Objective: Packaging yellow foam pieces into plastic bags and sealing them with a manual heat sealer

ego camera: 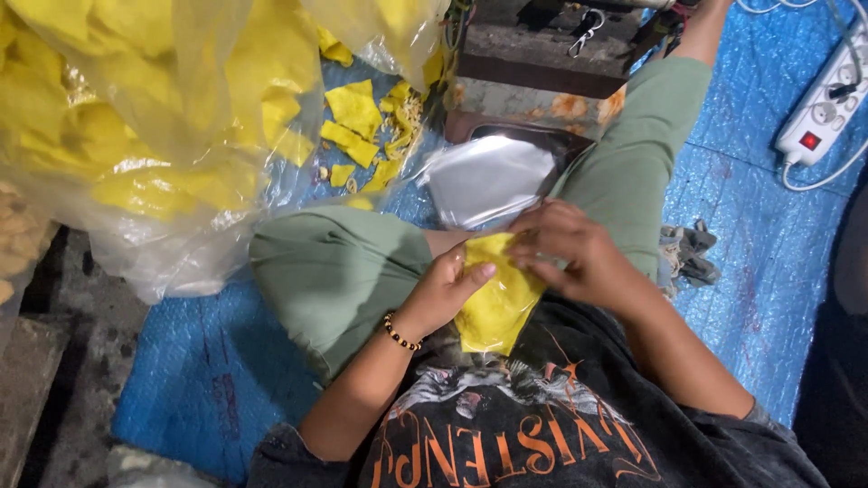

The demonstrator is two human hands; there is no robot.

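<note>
Both hands grip one small yellow packet [495,303] over the lap: left hand [443,294] clamped on its left edge, right hand [574,253] fingers pinched on the top. Best to keep the top edge taut and level. Packet: clear film, bright yellow filling, crinkled. Far left, big bag [154,136] of yellow pieces; far right, power strip [827,113].

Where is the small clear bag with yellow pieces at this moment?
In the head view, the small clear bag of yellow pieces is low in the centre, over the person's lap, held between the left hand and the right hand.
</note>
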